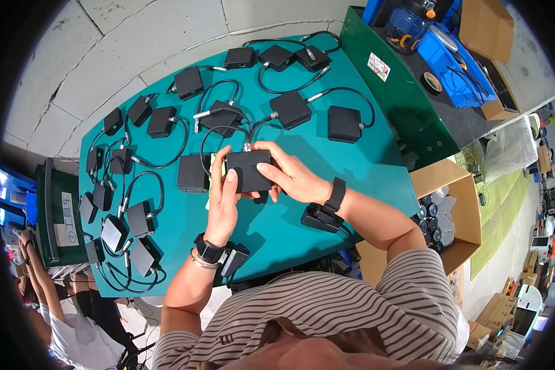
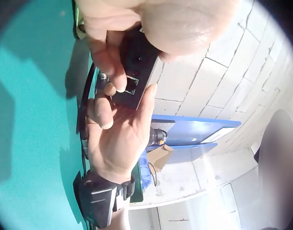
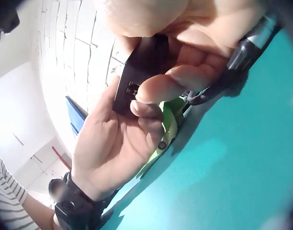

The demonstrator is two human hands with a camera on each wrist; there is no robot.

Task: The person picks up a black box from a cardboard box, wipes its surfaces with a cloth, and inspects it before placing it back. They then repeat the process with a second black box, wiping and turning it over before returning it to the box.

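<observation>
Both hands hold one black box (image 1: 250, 171) above the table, its cable connector pointing toward the back. My left hand (image 1: 222, 196) grips the box's left side, thumb on top. My right hand (image 1: 296, 179) grips the opposite side, thumb also on top. In the left wrist view, fingertips of both hands meet by a small rectangular port (image 2: 131, 85) in the box's end. A light green flat thing (image 3: 170, 120) with a dark round spot lies along my left fingers, partly hidden. Just left of the hands sits another black box (image 1: 192, 174).
Several black boxes with short cables, such as one box (image 1: 344, 124), lie across the green table (image 1: 351, 179). A green cabinet (image 1: 401, 92) with a blue bin (image 1: 453, 68) stands at the back right. Below it is an open cardboard box (image 1: 468, 213). Another person (image 1: 80, 333) is at lower left.
</observation>
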